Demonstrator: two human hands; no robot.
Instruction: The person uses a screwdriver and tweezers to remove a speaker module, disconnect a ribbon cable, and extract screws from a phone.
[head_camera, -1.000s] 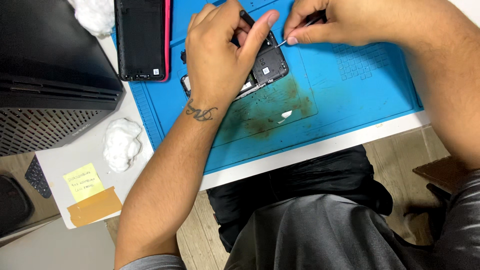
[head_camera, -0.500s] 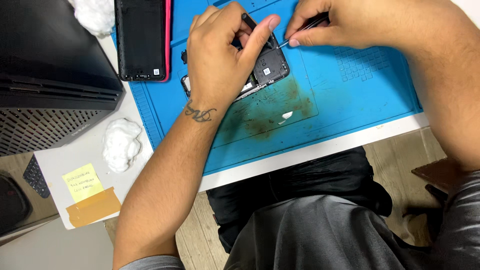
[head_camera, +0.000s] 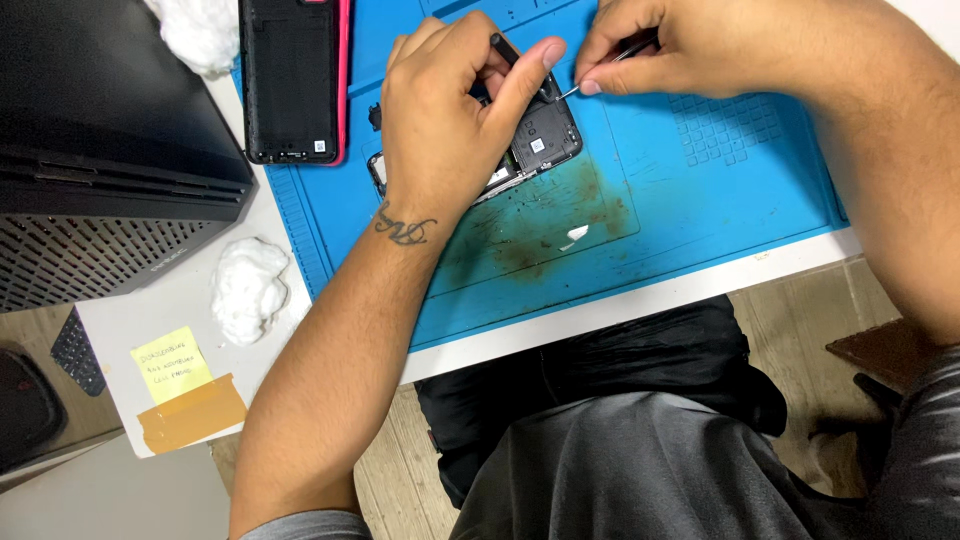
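Under the left hand (head_camera: 440, 120) fingers lies the opened phone (head_camera: 535, 140), thumb touching.

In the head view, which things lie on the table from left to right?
Yellow sticky note → cotton wad → black phone back cover → left hand → opened phone → right hand.

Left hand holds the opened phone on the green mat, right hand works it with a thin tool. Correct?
Not quite: the mat is blue, not green, as the head view shows. The rest holds: the left hand grips the opened phone, and the right hand works it with a thin tool.
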